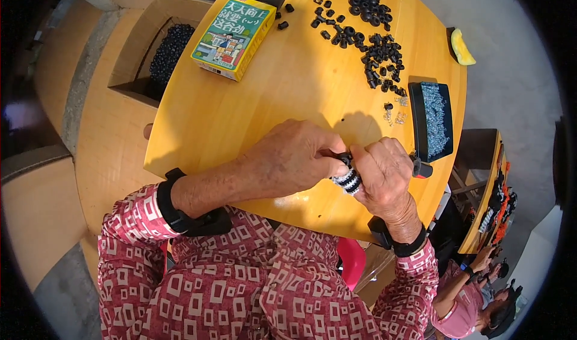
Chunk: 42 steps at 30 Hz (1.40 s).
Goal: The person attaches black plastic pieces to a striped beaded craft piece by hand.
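Note:
Close together over the near part of the table, my left hand [294, 158] and my right hand [383, 176] meet at a small black part [344, 158]. My left thumb and forefinger pinch it from the left. The right hand's fingers close on it from the other side, hiding most of it. Just below, a black-and-white striped knitted band [347, 182] shows between the hands; whether a finger wears it I cannot tell. Past my right knuckles, a red-and-black object [422, 169] lies partly hidden at the table edge.
Loose black parts [384, 57] spread across the far right of the wooden table [270, 106]. A black tray [446, 154] holds small clear pieces. A yellow-green box [231, 36] stands far left, near a carton [129, 63] of black beads. Another person [460, 307] works at lower right.

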Each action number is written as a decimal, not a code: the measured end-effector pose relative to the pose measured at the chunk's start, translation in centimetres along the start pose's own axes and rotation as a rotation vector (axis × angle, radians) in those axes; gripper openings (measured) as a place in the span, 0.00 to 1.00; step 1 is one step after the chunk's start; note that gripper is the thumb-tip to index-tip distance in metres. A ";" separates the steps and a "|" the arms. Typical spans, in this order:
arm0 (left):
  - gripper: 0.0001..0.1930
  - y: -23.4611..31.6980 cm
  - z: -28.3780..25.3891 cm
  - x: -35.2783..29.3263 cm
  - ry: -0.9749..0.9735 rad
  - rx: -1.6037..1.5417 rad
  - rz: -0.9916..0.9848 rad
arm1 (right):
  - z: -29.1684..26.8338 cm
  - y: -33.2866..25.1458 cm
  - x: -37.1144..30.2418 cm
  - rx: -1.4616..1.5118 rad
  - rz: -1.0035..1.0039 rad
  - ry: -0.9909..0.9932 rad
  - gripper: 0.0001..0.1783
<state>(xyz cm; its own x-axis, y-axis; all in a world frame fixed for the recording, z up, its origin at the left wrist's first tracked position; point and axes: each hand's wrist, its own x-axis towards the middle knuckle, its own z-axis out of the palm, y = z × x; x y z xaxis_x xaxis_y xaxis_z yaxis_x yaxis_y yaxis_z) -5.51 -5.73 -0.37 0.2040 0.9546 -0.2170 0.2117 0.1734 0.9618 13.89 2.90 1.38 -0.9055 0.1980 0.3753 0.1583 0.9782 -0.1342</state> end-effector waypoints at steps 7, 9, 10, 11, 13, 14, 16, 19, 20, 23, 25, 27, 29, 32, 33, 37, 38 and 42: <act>0.10 -0.3 0.2 -0.1 0.046 -0.007 -0.037 | 0.0 -0.2 0.5 -0.030 -0.045 -0.005 0.13; 0.10 -0.4 0.1 0.0 0.057 -0.054 -0.033 | 0.0 0.0 0.5 -0.021 -0.038 -0.021 0.14; 0.09 -0.1 0.0 0.0 0.045 -0.025 -0.044 | 0.1 0.1 0.4 -0.011 -0.033 -0.036 0.15; 0.09 0.0 -0.2 0.0 0.036 0.004 -0.055 | 0.2 0.1 0.3 -0.011 -0.034 -0.035 0.15; 0.08 -0.8 0.2 0.2 0.024 -0.105 -0.074 | 0.5 0.1 0.3 -0.017 -0.024 0.008 0.17; 0.08 -1.0 0.3 0.2 0.012 -0.216 -0.094 | 0.4 0.0 0.3 -0.017 -0.025 0.009 0.17; 0.07 -1.1 0.3 0.0 0.015 -0.241 -0.092 | 0.0 -0.3 0.5 -0.032 0.008 -0.002 0.20; 0.07 -1.6 0.8 0.0 0.036 -0.326 -0.067 | -0.4 0.0 0.5 0.024 0.036 -0.042 0.22; 0.07 -1.7 0.9 -0.2 0.067 -0.386 -0.043 | -0.5 -0.1 0.6 0.023 0.036 -0.041 0.22; 0.07 -1.1 0.9 -0.5 0.058 -0.378 -0.087 | -0.6 -0.2 0.6 0.032 0.040 -0.036 0.24; 0.08 -1.1 1.0 -0.6 0.069 -0.423 -0.048 | -0.6 -0.1 0.5 0.036 0.050 -0.016 0.26; 0.08 -1.2 1.0 -0.7 0.079 -0.469 -0.008 | -1.1 -0.4 0.9 0.051 0.077 -0.039 0.26; 0.09 -1.2 1.0 -0.7 0.098 -0.598 0.008 | -1.7 -0.6 1.3 0.065 0.103 -0.061 0.27; 0.10 -1.6 1.1 -0.8 0.139 -0.487 -0.029 | -2.9 -1.2 1.5 0.392 0.316 0.119 0.23; 0.10 -1.6 1.0 -0.8 0.132 -0.489 -0.031 | -3.7 -1.7 1.6 0.517 0.329 0.156 0.21; 0.12 -0.7 0.7 -0.4 0.082 -0.565 -0.032 | -9.8 -9.9 5.2 1.002 0.715 0.458 0.12; 0.12 -1.0 0.6 -0.6 0.111 -0.631 -0.009 | -10.0 -11.3 5.7 1.194 0.883 0.584 0.09; 0.12 -0.9 0.4 -0.3 0.118 -0.573 -0.006 | -7.9 -11.6 6.2 1.169 0.827 0.553 0.10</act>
<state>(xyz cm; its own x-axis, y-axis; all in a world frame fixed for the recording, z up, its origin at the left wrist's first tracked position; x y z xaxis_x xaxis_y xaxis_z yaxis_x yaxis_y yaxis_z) -5.37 -6.28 -1.28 0.0899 0.9679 -0.2346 -0.3453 0.2512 0.9043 9.55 -6.73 12.48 -0.4260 0.9009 0.0830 -0.0998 0.0443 -0.9940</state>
